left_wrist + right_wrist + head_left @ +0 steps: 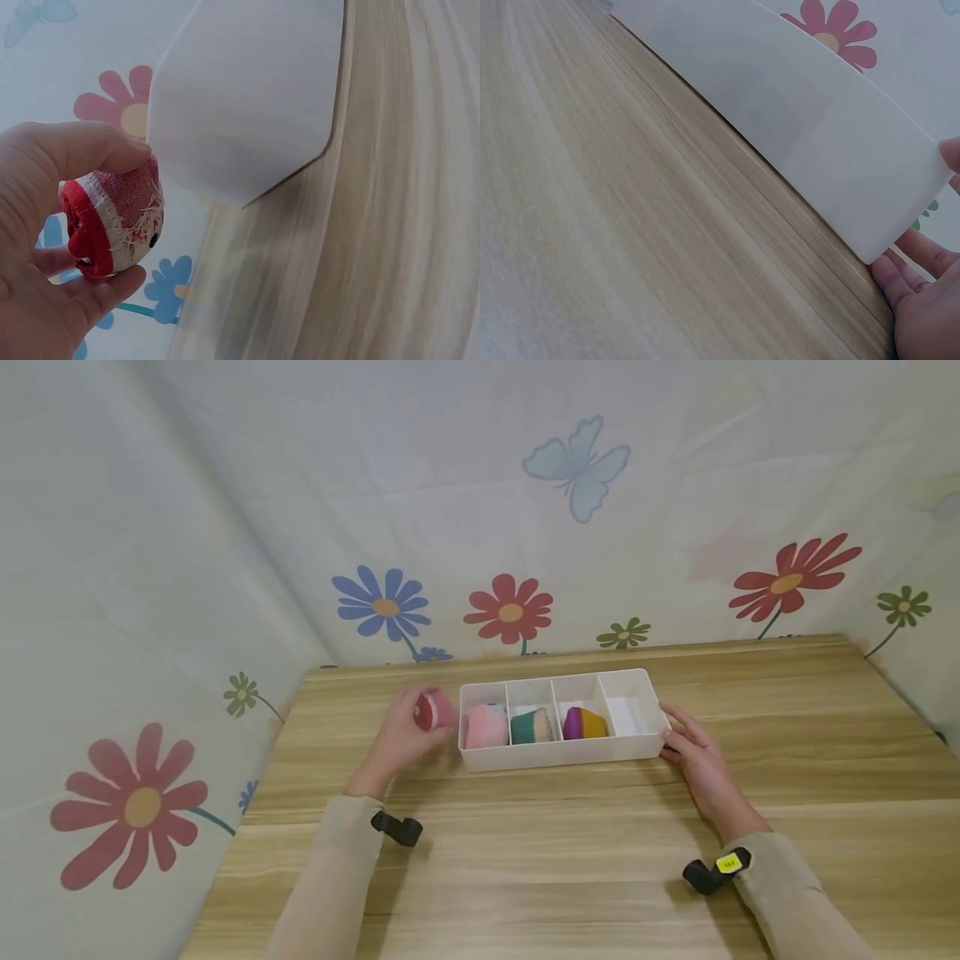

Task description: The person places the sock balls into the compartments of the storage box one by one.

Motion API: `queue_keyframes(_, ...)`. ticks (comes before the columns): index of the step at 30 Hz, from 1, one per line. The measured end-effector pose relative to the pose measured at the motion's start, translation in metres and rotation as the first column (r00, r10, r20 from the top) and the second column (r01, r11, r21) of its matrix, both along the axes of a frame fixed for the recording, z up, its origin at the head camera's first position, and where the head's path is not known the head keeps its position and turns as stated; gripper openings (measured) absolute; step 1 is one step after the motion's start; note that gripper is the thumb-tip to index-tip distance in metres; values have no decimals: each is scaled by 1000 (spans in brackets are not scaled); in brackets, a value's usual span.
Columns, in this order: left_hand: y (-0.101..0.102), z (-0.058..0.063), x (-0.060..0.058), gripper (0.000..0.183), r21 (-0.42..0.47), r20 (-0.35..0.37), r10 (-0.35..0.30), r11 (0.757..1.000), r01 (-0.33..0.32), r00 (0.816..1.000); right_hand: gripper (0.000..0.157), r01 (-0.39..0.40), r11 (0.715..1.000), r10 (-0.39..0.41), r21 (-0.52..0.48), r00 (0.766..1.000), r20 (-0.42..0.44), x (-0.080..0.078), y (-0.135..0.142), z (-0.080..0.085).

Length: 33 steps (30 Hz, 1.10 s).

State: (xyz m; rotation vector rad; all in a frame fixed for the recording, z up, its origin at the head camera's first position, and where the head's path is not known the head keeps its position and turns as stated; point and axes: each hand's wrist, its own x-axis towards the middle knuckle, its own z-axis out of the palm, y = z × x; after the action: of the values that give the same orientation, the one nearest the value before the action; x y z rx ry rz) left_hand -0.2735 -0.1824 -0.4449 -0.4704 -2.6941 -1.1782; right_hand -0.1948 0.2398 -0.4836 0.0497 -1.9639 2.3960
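Note:
My left hand (401, 735) holds a rolled-up sock (116, 217) between thumb and fingers, just left of a long white organizer box (562, 760). The sock is pinkish red with a white band and a red edge; loose threads and a dark spot show on it in the left wrist view. At the box's right end, my right hand (697, 760) holds the corner with its fingertips. From the left, the compartments contain a pink rolled sock (486, 727), a green and beige one (531, 727), and a purple and yellow one (585, 724); the rightmost shows only its white floor.
The box stands on a wood-grain table (555, 860), near its back edge. Behind and to the left hangs a pale curtain (450, 485) printed with flowers and a butterfly. Each wrist carries a small black camera, such as the left wrist camera (401, 829).

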Motion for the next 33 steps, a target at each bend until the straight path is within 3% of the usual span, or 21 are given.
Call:
queue_keyframes(22,22,20,3,65,26,-86,-56,998,58,995,52,-3,1000,3,5,1000,2,0,0,0)
queue_keyframes(33,39,23,3,63,1,-70,-77,997,78,995,51,-3,1000,3,0,1000,1,0,-1,1)
